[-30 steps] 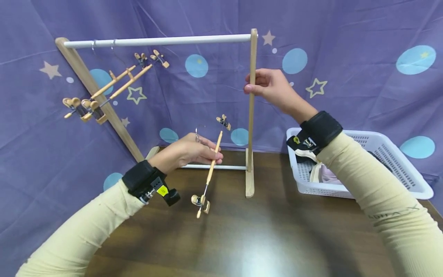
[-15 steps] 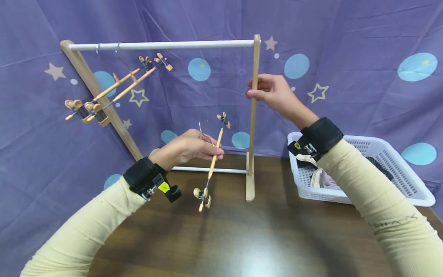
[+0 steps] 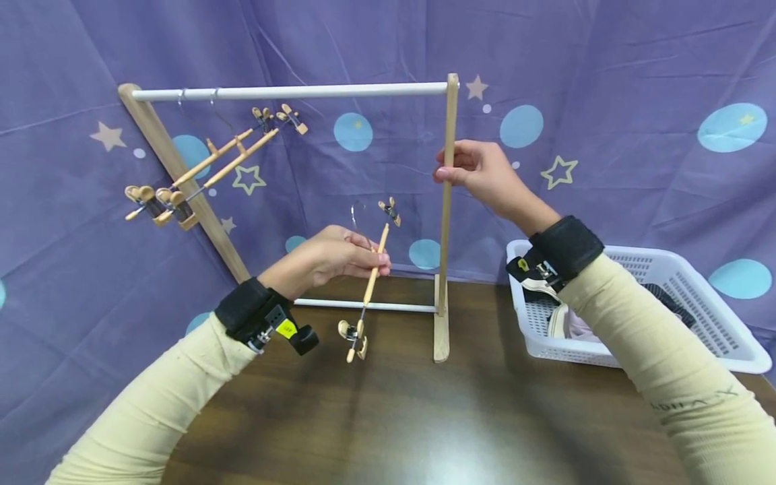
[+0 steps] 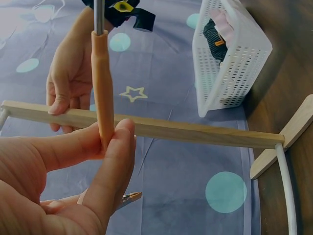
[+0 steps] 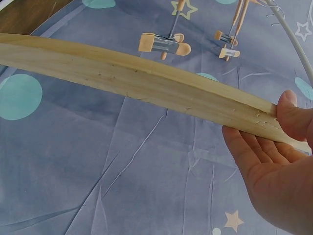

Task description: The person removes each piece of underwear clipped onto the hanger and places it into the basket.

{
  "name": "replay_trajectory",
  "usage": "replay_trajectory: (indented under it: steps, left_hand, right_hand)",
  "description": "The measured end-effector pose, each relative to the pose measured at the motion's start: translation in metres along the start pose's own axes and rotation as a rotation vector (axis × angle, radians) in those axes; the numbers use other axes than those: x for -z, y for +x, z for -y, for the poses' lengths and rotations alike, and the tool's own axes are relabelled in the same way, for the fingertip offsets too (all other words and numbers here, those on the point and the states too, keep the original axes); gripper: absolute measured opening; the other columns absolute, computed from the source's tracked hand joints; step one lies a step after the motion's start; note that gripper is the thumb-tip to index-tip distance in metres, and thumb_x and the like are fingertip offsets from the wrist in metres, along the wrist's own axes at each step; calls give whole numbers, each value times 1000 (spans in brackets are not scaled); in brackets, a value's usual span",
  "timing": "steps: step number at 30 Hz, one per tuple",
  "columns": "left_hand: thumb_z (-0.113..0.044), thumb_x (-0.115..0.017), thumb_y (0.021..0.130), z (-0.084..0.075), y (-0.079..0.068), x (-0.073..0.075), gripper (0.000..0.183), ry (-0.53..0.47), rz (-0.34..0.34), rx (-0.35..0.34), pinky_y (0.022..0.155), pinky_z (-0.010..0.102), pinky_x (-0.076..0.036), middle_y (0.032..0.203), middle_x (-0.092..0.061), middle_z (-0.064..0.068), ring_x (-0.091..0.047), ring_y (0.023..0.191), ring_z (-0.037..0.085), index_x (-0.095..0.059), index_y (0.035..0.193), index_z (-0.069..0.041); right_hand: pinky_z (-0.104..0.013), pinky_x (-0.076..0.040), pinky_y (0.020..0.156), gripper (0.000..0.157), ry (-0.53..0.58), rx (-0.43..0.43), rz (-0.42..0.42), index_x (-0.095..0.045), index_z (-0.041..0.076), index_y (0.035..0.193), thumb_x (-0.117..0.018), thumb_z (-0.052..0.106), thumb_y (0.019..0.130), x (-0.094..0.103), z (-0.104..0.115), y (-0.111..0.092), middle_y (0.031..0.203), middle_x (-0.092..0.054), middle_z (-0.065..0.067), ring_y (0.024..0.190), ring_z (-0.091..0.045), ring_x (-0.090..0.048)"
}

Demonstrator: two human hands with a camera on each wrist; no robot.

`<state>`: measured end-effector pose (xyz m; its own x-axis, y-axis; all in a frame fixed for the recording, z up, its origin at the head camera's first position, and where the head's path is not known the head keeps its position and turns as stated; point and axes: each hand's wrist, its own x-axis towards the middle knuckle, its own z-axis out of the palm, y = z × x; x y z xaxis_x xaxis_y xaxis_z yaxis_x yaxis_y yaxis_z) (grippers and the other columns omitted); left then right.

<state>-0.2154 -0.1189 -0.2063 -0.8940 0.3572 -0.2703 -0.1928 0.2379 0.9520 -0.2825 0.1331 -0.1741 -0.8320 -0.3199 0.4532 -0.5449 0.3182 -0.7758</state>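
My left hand (image 3: pixel 339 256) pinches a wooden clip hanger (image 3: pixel 377 269) at the middle of its bar, below the rail. The hanger's metal hook points up behind the fingers, and a wooden clip sits at each end. In the left wrist view the thumb and a finger press on the bar (image 4: pixel 101 83). My right hand (image 3: pixel 479 172) grips the right wooden post (image 3: pixel 445 222) of a small clothes rack, thumb in front. The right wrist view shows the fingers (image 5: pixel 249 152) against the post's edge. Two similar clip hangers (image 3: pixel 242 158) hang from the white rail (image 3: pixel 339 91) at its left.
A white plastic basket (image 3: pixel 742 330) with folded clothes, some dark striped and some pale, stands at the right of the brown table (image 3: pixel 388 417). The rack's lower white bar (image 3: pixel 400 308) runs behind the left hand. A purple patterned curtain (image 3: pixel 636 67) hangs behind.
The head view has shifted so the rack sits lower in it. My left hand has raised the hanger slightly relative to the rack, its hook now more visible. The right hand stays on the post.
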Motion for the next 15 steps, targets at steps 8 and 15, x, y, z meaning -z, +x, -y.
replay_trajectory:
  steps: [8, 15]
  left_hand:
    - [7, -65, 88, -7, -3, 6, 4, -28, -30, -17, 64, 21, -64, 66, -75, 2, -72, 68, 14, -62, 88, 4]
    - [7, -64, 88, -13, -6, 10, 9, -28, -42, -46, 64, 21, -64, 64, -76, 1, -72, 66, 13, -64, 81, 1]
  right_hand:
    - [-27, -59, 82, 25, 14, -3, -6, -62, -8, 112, -64, 9, 93, 1, 1, 1, 93, -72, -13, 90, -17, -68]
    - [-26, -58, 81, 24, 2, 7, -11, -62, -7, 111, -64, 9, 93, 1, 2, 1, 94, -72, -14, 89, -16, -68]
